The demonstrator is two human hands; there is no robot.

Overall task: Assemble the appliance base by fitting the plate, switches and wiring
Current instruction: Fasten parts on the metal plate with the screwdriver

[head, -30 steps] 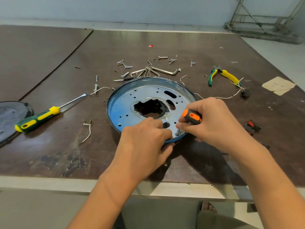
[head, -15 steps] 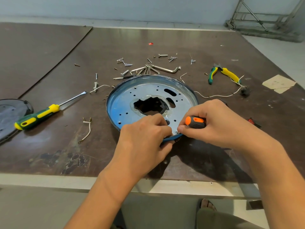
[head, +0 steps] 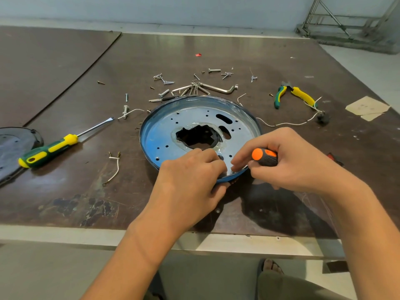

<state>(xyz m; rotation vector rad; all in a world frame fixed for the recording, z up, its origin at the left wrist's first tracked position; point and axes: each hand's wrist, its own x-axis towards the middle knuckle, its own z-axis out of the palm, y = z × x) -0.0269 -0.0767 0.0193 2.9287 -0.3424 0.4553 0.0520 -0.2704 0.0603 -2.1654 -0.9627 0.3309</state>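
Blue base plate (head: 173, 126) mid-table (head: 216, 50), both hands at its near rim.
Left hand (head: 190, 176) pinches the rim, fingers on top, thumb under. Right hand (head: 292, 161) grips orange-black screwdriver (head: 265, 156), tip hidden. Loose screws (head: 164, 80) just behind plate.

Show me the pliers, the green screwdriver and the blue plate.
pliers (head: 303, 96), head view, yellow handle.
green screwdriver (head: 49, 149), head view, handle.
blue plate (head: 160, 135), head view, bare left part.
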